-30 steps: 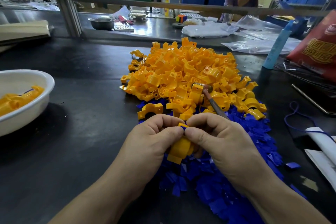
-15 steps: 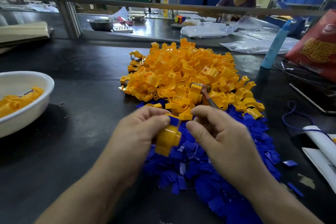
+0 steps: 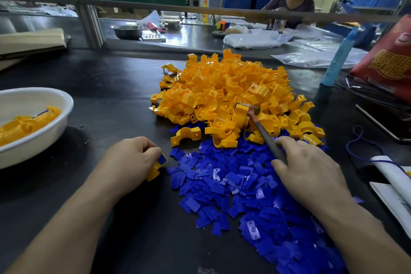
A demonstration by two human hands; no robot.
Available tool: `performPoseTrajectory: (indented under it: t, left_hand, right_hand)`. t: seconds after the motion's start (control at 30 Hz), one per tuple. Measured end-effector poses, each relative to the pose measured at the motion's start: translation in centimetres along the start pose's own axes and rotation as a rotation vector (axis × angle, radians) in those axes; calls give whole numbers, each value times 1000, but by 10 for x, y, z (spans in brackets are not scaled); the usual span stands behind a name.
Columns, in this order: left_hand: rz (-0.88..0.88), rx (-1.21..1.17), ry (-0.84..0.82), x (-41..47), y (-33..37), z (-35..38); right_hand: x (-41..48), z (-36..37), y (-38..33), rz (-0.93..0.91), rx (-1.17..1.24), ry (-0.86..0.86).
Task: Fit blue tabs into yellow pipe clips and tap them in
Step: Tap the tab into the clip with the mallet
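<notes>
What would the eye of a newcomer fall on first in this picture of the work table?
First, the big heap of yellow pipe clips in the middle of the dark table, with a spread of blue tabs in front of it. Then the hands: the left hand grips one clip with a blue tab in it, and the right hand holds a small hammer whose head rests on the heap.

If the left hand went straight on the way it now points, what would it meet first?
Likely the lone yellow clip lying before the pile; the left hand, gripping a tabbed clip, points towards it. Depth is unclear.
</notes>
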State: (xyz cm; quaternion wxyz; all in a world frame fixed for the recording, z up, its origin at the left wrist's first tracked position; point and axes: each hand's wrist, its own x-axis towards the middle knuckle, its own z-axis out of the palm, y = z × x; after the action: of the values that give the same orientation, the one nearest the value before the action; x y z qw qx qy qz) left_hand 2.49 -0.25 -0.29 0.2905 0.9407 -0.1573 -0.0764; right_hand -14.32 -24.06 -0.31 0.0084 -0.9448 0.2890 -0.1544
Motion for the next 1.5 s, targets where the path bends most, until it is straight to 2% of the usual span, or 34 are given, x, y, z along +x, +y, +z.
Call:
performPoseTrajectory:
  t: [0.1,0.17,0.37,0.43,0.53,0.6,0.67,0.8,1.07,1.2,1.37,1.5]
  left_hand:
    - [-9,141,-3,-1,-1,-2]
    - [-22,227,15,-2,-2,-3]
    - [42,413,55,-10,-3,0]
    - [77,414,40,-11,-4,3]
    - [106,392,-26,-10,-7,2]
    - [111,399,-59,-11,-12,-2]
    - [141,418,-51,-13,-18,-4]
    - [194,348,42,-21,-22,1]
    - [132,166,124,-27,-25,7]
    - [127,196,144,-27,-26,7]
    - [140,231,149,-25,-28,8]
    - [151,236,141,-25,-27,8]
  right_hand:
    - [-1,-5,1,-8,26,40]
    - [-2,-11,1,-4,124,52]
    - [-13,-43,-18,22,802,77]
    - [-21,-53,-28,16,974,-48]
    - [-27,-63,-38,17,1076,-320]
    - [-34,-66,-41,7,1045,-392]
    - [-45,-65,-45,-28,989,-380]
    - [-59,-57,-57,-156,863,-395]
    - [-68,-46,-68,-247,603,-371]
    - [-70,-46,-71,-243,485,-412]
    - [-72,-45,-70,-317,422,-373]
    - [-66,-45,-72,-358,387,-440]
